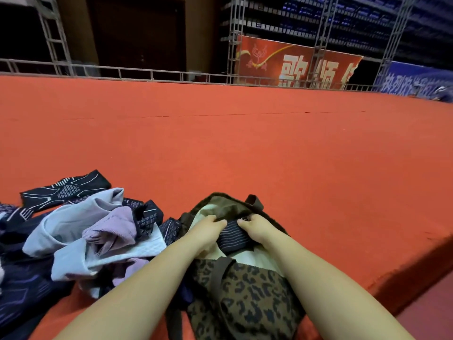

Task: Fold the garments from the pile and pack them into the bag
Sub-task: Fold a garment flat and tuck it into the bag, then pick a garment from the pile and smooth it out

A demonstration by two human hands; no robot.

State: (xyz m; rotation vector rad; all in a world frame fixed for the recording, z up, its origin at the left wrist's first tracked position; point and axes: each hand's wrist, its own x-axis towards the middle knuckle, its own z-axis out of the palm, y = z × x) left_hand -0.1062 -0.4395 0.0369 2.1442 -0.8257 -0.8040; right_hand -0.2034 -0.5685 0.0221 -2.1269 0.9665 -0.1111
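Both hands were on one folded garment (235, 235), dark with thin stripes, at the bag's mouth. Left hand (208, 229) gripped its 9 o'clock end, right hand (255, 228) its 3 o'clock end, fingers curled over the far edge. The garment's long axis ran 9-to-3, across the opening. The leopard-print bag (247, 300) lay on the red stage floor (245, 148), mouth pointing to 12 o'clock, pale lining showing under the garment. Both hands were equally near; I judged the next move as a push toward 12 o'clock, deeper in. How much of the garment was already past the rim I couldn't tell, since the hands covered it. The pile (81, 231) sat just beside the bag at 9 o'clock, nearer the left hand, plenty left to fold.
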